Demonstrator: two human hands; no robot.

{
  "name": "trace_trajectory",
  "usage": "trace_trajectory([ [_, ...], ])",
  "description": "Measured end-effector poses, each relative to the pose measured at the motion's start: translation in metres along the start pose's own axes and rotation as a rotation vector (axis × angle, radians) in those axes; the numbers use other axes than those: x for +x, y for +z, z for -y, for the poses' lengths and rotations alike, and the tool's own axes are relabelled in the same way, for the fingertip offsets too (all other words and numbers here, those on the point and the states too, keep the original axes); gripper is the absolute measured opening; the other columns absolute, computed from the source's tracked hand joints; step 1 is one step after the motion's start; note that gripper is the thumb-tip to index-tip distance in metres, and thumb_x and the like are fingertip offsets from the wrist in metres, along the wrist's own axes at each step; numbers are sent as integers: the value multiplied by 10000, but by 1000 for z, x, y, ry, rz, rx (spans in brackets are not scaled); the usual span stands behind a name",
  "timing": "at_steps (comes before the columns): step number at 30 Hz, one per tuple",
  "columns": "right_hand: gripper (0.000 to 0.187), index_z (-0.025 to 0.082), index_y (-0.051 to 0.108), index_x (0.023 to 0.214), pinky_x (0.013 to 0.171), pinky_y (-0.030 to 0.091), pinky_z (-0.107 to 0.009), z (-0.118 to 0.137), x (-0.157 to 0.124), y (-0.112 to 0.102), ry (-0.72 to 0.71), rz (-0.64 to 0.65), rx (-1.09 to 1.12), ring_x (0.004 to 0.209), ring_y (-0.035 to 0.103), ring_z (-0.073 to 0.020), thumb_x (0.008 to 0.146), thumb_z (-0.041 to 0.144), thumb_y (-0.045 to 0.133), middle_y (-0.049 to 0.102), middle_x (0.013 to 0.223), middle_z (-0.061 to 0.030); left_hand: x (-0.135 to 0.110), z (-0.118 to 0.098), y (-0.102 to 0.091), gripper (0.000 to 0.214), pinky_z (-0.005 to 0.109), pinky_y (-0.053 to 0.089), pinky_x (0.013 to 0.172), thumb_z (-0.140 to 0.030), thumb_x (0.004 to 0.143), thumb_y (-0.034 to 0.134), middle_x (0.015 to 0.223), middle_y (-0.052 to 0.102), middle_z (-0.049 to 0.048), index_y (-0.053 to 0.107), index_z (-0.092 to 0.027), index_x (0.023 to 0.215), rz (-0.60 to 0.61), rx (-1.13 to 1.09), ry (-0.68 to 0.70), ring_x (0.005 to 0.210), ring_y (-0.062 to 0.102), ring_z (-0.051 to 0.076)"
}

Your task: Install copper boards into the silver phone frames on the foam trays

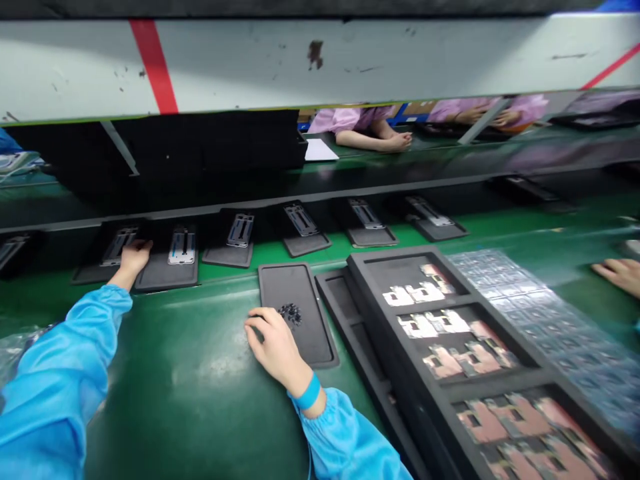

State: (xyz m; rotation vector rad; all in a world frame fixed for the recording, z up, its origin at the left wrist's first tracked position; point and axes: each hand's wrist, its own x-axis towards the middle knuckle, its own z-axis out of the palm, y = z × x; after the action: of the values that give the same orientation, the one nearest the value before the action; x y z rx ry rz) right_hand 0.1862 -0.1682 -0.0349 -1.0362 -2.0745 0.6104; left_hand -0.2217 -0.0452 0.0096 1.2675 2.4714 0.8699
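My left hand [133,260] reaches to the row of black trays, its fingers curled on the edge of a tray [167,277] that carries a phone frame [182,247]. Another phone frame [120,245] lies in the tray just left of that hand; the fingertips are partly hidden. My right hand [277,347] hovers at the left edge of a shallow black tray [283,277], thumb and index finger apart, with nothing visible between them. A small heap of tiny black parts [291,313] lies in this tray, beside the right fingers.
A large black foam tray [357,263] with several circuit boards [420,325] stands at right. Clear plastic sheets [540,313] lie beyond it. More phone frames [241,230] sit along the line. A co-worker's hand [620,273] is at far right; a shelf beam [240,67] spans overhead.
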Motion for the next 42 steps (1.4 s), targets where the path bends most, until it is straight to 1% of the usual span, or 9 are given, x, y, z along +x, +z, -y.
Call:
trace_trajectory([
  [4, 125, 220, 729, 994, 922, 599, -426, 1, -3, 1, -9, -12, -2, 1031, 690, -246, 953, 162, 626, 741, 1102, -92, -1, -39, 12, 361, 529, 531, 1066, -356, 1003, 679, 1355, 637, 120, 644, -142, 1292, -14, 64, 65, 1246, 626, 307],
  [7, 130, 223, 729, 987, 917, 589, -419, 2, -5, 3, -10, -7, 1, 1015, 686, -243, 949, 155, 624, 742, 1091, -83, -13, -90, 37, 323, 557, 444, 1149, -323, 1016, 649, 1393, 614, 136, 646, -124, 1270, 33, 73, 168, 1342, 557, 331],
  [15, 114, 224, 720, 971, 885, 578, -398, 4, -7, 6, 1, 12, -31, 987, 689, -232, 955, 183, 615, 747, 1065, -66, -98, -264, 200, 391, 452, 606, 940, -394, 1007, 680, 1300, 658, 126, 638, -146, 1306, 650, -2, 190, 1109, 684, 253],
  [18, 106, 232, 719, 959, 847, 573, -375, 3, -5, 2, 4, 9, -76, 944, 682, -221, 950, 199, 619, 754, 1033, -51, -117, -295, 228, 400, 466, 602, 954, -383, 1004, 685, 1321, 648, 128, 627, -152, 1326, 742, -55, 126, 1133, 677, 260],
  [21, 118, 228, 727, 941, 826, 557, -370, -5, 0, -9, 40, -16, -132, 901, 666, -216, 956, 207, 613, 753, 983, -46, -117, -305, 230, 405, 470, 599, 961, -383, 1004, 684, 1331, 644, 130, 625, -151, 1331, 728, -166, 78, 1142, 674, 264],
  [25, 162, 218, 749, 939, 861, 540, -379, -32, 7, -37, 144, -72, -203, 933, 662, -232, 978, 206, 593, 750, 969, -66, -107, -300, 208, 405, 476, 599, 962, -386, 1011, 672, 1346, 637, 126, 617, -164, 1346, 599, -395, 35, 1147, 671, 263],
  [29, 215, 207, 768, 1004, 944, 523, -384, -59, 9, -62, 241, -109, -247, 1003, 668, -245, 1011, 218, 554, 752, 1022, -93, -107, -266, 167, 413, 452, 609, 928, -357, 1008, 675, 1313, 651, 116, 595, -172, 1369, 500, -620, 25, 1105, 684, 250],
  [34, 252, 195, 774, 1100, 966, 517, -401, -70, 7, -67, 273, -86, -285, 1029, 671, -267, 1021, 254, 542, 745, 1049, -111, -137, -191, 96, 694, 308, 591, 807, -124, 817, 694, 984, 751, 61, 469, -143, 1473, 482, -858, 4, 897, 734, 194],
  [42, 249, 178, 806, 1109, 904, 510, -438, -72, 5, -59, 234, 19, -324, 1000, 654, -305, 963, 320, 662, 713, 1050, -145, -217, -64, 7, 951, 328, 610, 715, -279, 607, 876, 921, 797, 71, 456, -166, 1454, 451, -989, -214, 794, 771, 245],
])
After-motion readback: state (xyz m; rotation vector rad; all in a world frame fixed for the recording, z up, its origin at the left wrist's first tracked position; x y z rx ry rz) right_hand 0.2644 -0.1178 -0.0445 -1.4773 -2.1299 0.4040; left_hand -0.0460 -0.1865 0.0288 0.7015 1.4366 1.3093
